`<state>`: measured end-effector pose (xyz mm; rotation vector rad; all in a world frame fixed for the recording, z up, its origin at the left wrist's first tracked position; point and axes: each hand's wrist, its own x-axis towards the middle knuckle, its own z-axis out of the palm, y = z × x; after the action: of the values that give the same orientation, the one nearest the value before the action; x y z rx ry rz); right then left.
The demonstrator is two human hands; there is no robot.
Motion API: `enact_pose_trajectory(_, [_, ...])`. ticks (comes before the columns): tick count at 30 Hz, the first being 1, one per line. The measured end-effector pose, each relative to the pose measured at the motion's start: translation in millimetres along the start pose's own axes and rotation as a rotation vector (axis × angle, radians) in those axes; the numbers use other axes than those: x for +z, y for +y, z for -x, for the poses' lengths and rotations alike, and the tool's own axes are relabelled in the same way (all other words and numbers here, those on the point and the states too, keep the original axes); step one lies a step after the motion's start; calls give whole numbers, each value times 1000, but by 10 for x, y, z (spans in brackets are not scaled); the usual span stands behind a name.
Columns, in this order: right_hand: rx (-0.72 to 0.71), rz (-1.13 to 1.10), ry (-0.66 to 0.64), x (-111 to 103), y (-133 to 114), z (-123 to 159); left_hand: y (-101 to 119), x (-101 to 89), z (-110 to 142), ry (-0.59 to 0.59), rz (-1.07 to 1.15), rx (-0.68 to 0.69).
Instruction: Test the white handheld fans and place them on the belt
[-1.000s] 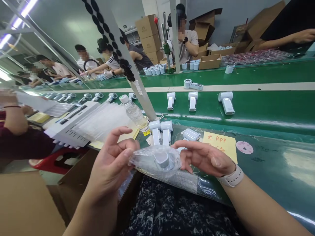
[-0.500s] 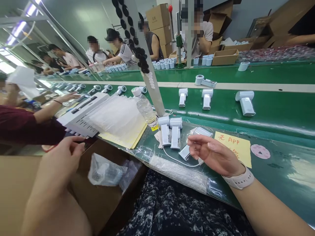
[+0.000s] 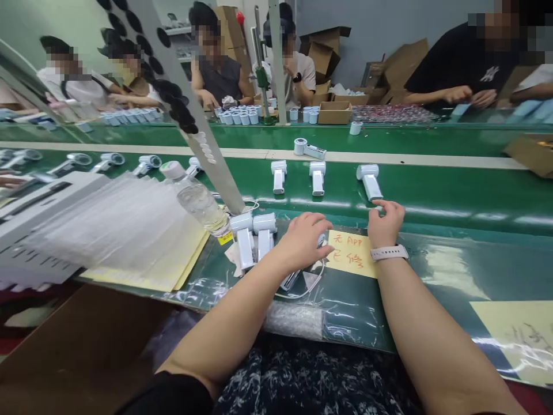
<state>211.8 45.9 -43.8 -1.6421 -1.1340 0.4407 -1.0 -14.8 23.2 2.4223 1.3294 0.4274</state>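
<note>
My right hand (image 3: 386, 223) reaches to the edge of the green belt, thumb and forefinger apart at the handle end of a pale-blue, hair-dryer-shaped device (image 3: 370, 181). Whether the fingertips touch it, I cannot tell. My left hand (image 3: 306, 239) hovers with bent, parted fingers over another such device (image 3: 290, 281), which it mostly hides, along with part of a white cable (image 3: 317, 282). Between the hands lies a yellow note (image 3: 352, 253) with red handwriting. Two upright-lying devices (image 3: 245, 248) rest side by side left of my left hand.
Two more devices (image 3: 318, 178) and one turned sideways (image 3: 315, 151) lie on the belt (image 3: 453, 184). A water bottle (image 3: 201, 204) leans by a slanted post (image 3: 216, 167). White sheets (image 3: 116, 230) cover yellow paper at left. A cardboard box (image 3: 86, 340) stands below. Co-workers sit opposite.
The view has swung right. My left hand has left the box side and come over the bench. My right hand has moved forward to the belt device.
</note>
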Motion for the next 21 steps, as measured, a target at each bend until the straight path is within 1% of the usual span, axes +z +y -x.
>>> enact_pose_trajectory(1, [-11,81,56,-8,71,-95,-20,54,-85,-53,-54,-3])
enact_pose_trajectory(2, [-23,159,83,-9,132,-182,-60,91,-139,-80,-99,-15])
enact_pose_trajectory(3, [-34,229,87,-3,181,-266,-119,111,-168,-77,-130,-39])
enact_pose_trajectory(5, [-54,345,44,27,239,-434,-266,109,-173,-20,-146,-99])
enact_pose_trajectory(7, [-55,427,-17,91,244,-603,-401,79,-147,58,-141,-172])
enact_pose_trajectory(9, [-32,489,-57,223,197,-743,-481,57,-128,123,-117,-231])
enact_pose_trajectory(10, [-15,516,-62,327,156,-789,-498,56,-127,157,-99,-245])
enact_pose_trajectory(13, [7,577,-65,761,-3,-791,-498,89,-150,262,-49,-237])
enact_pose_trajectory(15, [-26,589,-109,1057,-105,-709,-492,120,-165,335,-24,-219])
enact_pose_trajectory(17, [-74,581,-163,1248,-181,-624,-501,140,-164,402,4,-202])
enact_pose_trajectory(19, [-108,551,-186,1279,-238,-569,-522,141,-152,464,60,-195])
enact_pose_trajectory(21, [-139,494,-187,1164,-294,-513,-541,124,-145,517,187,-213])
